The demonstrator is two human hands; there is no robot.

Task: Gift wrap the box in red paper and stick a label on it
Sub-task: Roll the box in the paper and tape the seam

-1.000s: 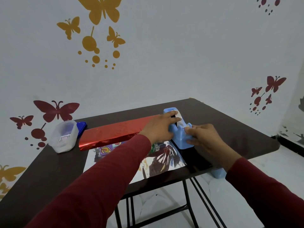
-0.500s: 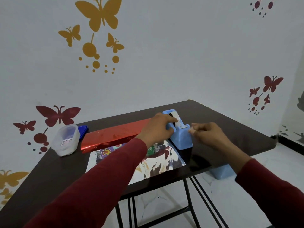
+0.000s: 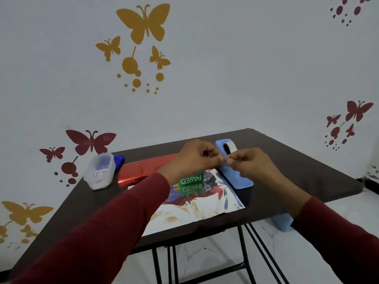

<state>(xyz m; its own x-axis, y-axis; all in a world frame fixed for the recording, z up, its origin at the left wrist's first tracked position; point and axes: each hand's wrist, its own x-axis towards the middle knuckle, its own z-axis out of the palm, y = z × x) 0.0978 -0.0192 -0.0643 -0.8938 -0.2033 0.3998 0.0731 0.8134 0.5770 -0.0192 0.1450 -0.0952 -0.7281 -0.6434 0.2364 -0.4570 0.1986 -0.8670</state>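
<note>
Holding: left hand and right hand pinch something tiny together; what, I cannot tell.
Behind hands: blue plastic tape holder on dark bench.
Left: shiny red paper roll.

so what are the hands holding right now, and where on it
Left hand and right hand meet fingertip to fingertip in front of the blue tape dispenser, apparently pinching a small tape piece between them; the tape itself is too small to make out.

A home room is showing here, likely a child's or craft corner. Butterfly decals are covering the white wall behind a dark folding table on pale tiles
</note>
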